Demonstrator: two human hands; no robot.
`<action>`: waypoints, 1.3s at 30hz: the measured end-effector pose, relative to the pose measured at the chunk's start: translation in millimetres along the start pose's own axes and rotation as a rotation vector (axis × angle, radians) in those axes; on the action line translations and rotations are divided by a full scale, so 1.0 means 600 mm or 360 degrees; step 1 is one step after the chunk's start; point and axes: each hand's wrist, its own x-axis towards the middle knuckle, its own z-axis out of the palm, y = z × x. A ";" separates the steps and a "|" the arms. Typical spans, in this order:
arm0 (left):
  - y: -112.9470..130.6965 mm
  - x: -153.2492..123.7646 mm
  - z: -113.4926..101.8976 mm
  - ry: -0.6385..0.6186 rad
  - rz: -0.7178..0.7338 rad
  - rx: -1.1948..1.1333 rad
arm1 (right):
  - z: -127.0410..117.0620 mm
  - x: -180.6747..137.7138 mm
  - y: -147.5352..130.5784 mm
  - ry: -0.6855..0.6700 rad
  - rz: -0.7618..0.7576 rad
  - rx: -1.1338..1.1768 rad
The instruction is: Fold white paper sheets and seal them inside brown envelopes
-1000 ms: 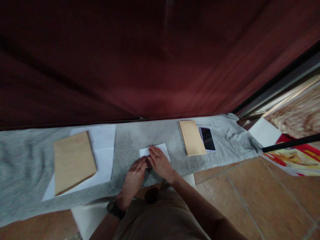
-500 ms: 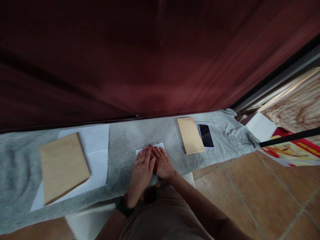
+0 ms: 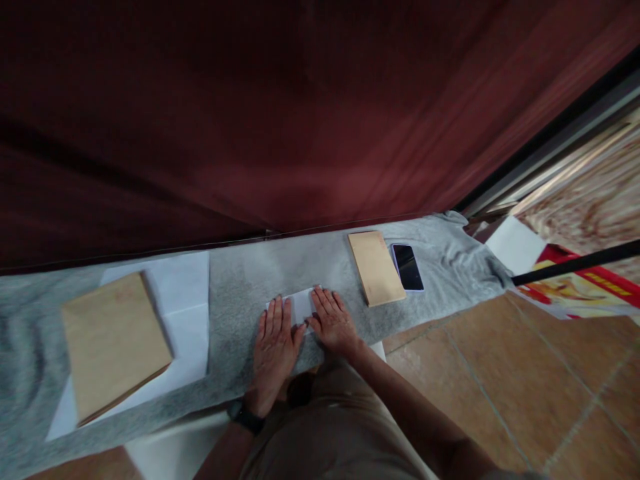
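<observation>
A small folded white paper (image 3: 301, 304) lies on a grey cloth (image 3: 260, 273) spread over the floor. My left hand (image 3: 273, 347) rests flat on the paper's left part, fingers stretched out. My right hand (image 3: 335, 323) lies flat on its right part, fingers spread. Only a strip of the paper shows between the two hands. A dark watch (image 3: 245, 419) is on my left wrist.
A large brown envelope (image 3: 113, 343) lies on white sheets (image 3: 183, 313) at the left. A smaller brown envelope (image 3: 375, 267) and a black phone (image 3: 407, 267) lie at the right. A dark red curtain (image 3: 300, 113) hangs behind. Tiled floor (image 3: 525, 373) and a black rod (image 3: 575, 263) are at the right.
My hands have slid apart sideways over the paper, the left one leftwards and the right one rightwards. The view has shifted a little.
</observation>
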 end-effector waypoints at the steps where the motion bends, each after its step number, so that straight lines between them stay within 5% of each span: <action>1: -0.002 -0.002 0.000 0.0004 -0.0012 0.0002 | -0.002 -0.001 0.003 0.0003 0.0003 -0.0008; 14: -0.030 -0.031 -0.005 0.0051 -0.0028 0.0009 | -0.005 -0.005 0.014 0.0015 0.0003 -0.0075; 21: -0.048 -0.032 -0.006 -0.0101 0.0211 0.0212 | -0.008 -0.009 0.000 0.0033 -0.0026 -0.0076; 30: -0.007 -0.023 -0.023 -0.0386 0.0398 0.0480 | 0.009 -0.018 -0.016 0.0014 -0.0332 0.0152; 39: -0.024 -0.018 -0.055 -0.0230 0.0338 0.0214 | -0.019 -0.010 0.026 -0.0050 -0.0419 0.0308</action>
